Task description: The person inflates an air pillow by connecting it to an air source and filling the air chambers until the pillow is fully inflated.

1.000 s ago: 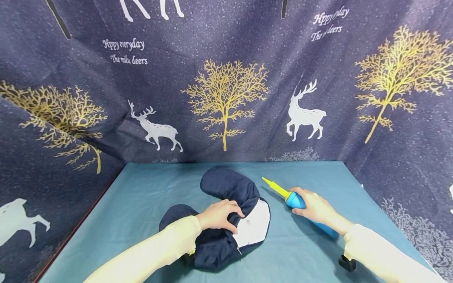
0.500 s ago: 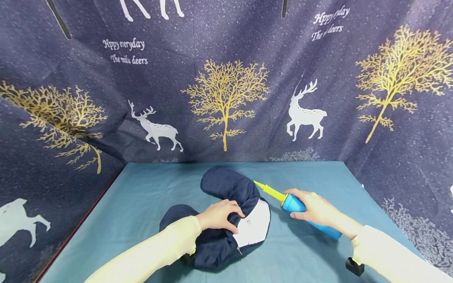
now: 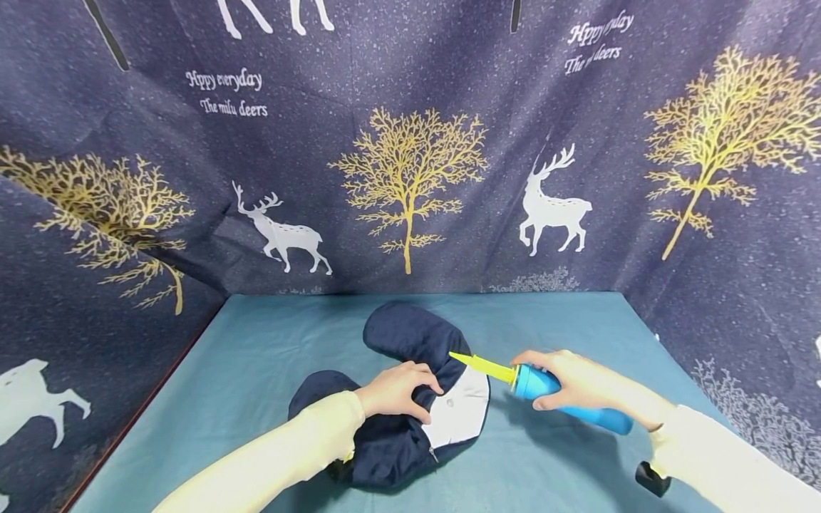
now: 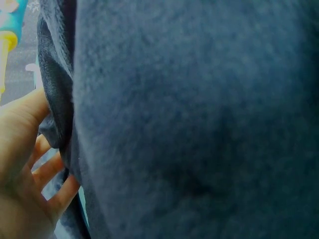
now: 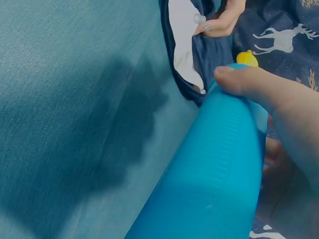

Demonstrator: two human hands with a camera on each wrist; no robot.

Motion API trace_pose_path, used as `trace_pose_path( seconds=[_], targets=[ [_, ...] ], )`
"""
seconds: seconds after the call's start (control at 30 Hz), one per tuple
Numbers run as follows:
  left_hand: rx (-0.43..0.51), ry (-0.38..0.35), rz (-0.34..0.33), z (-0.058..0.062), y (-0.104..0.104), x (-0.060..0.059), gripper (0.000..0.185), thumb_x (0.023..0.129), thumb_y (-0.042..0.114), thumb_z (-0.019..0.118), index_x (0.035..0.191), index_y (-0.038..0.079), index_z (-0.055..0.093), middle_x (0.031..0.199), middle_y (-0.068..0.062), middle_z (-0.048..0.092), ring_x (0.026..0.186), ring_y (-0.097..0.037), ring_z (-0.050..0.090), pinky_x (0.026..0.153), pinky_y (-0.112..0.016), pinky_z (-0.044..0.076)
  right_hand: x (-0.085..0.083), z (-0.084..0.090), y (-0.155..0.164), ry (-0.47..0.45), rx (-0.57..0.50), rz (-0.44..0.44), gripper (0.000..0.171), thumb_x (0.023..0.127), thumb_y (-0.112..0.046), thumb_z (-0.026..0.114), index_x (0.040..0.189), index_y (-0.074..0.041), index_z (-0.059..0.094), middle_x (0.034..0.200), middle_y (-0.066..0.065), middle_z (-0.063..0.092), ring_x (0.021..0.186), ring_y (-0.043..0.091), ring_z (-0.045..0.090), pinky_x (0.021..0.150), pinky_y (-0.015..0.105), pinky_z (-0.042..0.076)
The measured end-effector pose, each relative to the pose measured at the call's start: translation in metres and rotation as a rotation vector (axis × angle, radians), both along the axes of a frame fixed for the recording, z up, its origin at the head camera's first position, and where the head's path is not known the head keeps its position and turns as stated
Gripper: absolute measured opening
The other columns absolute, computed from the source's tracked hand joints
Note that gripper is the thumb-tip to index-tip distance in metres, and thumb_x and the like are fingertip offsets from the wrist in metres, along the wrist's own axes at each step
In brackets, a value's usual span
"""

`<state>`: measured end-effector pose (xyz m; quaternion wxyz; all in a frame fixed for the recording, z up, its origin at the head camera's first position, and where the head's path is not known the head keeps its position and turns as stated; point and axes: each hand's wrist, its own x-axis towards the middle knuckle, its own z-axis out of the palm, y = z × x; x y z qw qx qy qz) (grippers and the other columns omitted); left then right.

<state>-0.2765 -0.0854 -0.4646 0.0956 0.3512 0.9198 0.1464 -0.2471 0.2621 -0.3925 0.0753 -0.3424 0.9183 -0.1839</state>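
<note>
Two Items in Hand: Navy U-Shaped Pillow (image 3: 393,445) and Blue Pump (image 3: 537,382)

Landmark for all positions: the pillow. It lies on a blue-green surface (image 3: 256,399), its U opening toward the left. A dark backdrop (image 3: 436,71) printed with white deer and yellow trees stands behind it.

Left side of the pillow: the cream left sleeve (image 3: 288,449) passes over the nearer arm of the U. The left hand (image 3: 399,392) is clamped on the pillow at its inner curve, with a fold of cloth between thumb and fingers.

Right portion of the pillow: a white panel (image 3: 458,410) is exposed through an opening in the navy cloth. The panel carries a small clear valve (image 5: 199,18). A zipper pull (image 3: 433,453) sits at the near end of the opening.

Right edge of the pillow: the yellow nozzle (image 3: 487,365) of the pump points left, its tip overlapping the navy cloth in the head view; contact cannot be determined.

Just right of the pillow: the right hand (image 3: 571,381) is clamped around the pump. Farther right of the pillow: the right sleeve (image 3: 725,456), with a black block (image 3: 653,479) at its cuff.
</note>
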Motion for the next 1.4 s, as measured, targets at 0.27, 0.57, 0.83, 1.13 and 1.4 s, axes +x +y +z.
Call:
trace_pose_path(
  seconds=[0.27,0.57,0.83,1.13,1.4],
  targets=[
    [0.003,-0.008,0.008,-0.001,0.0,-0.001,0.045,0.075,0.046,0.083,0.117,0.035,0.069,0.121,0.011,0.062,0.11,-0.011,0.055,0.092,-0.034,0.05,0.006,0.005,0.0,0.005,0.003,0.125,0.056,0.081,-0.027,0.079,0.13,-0.029,0.054,0.102,-0.007,0.066,0.079,-0.002,0.051,0.065,0.02,0.044],
    [0.015,-0.003,-0.008,0.004,-0.001,0.002,0.045,0.076,0.044,0.083,0.116,0.032,0.069,0.12,0.009,0.062,0.109,-0.013,0.056,0.091,-0.035,0.05,0.013,0.009,-0.003,-0.017,0.079,0.12,0.056,0.078,-0.026,0.08,0.128,-0.032,0.057,0.099,-0.013,0.063,0.079,-0.002,0.052,0.065,0.019,0.044],
    [0.003,0.003,-0.004,0.003,0.0,0.0,0.045,0.075,0.045,0.083,0.116,0.034,0.069,0.119,0.011,0.062,0.11,-0.011,0.055,0.093,-0.033,0.05,0.014,0.007,-0.002,-0.016,0.12,0.119,0.057,0.075,-0.025,0.082,0.126,-0.032,0.058,0.1,-0.018,0.064,0.079,-0.005,0.053,0.066,0.019,0.045],
    [0.006,0.005,-0.005,0.005,0.0,0.002,0.045,0.075,0.044,0.084,0.115,0.032,0.07,0.119,0.01,0.062,0.11,-0.012,0.056,0.093,-0.034,0.05,0.015,0.009,-0.002,-0.045,0.112,0.145,0.056,0.075,-0.022,0.081,0.126,-0.026,0.06,0.093,-0.018,0.064,0.075,-0.006,0.053,0.064,0.018,0.046],
    [0.012,0.006,-0.006,0.005,0.001,0.002,0.045,0.074,0.043,0.084,0.115,0.031,0.07,0.118,0.01,0.062,0.109,-0.013,0.056,0.091,-0.034,0.05,0.015,0.014,-0.008,-0.037,0.172,0.127,0.058,0.073,-0.023,0.08,0.127,-0.029,0.061,0.085,-0.019,0.062,0.069,-0.006,0.05,0.06,0.017,0.044]
  ],
)
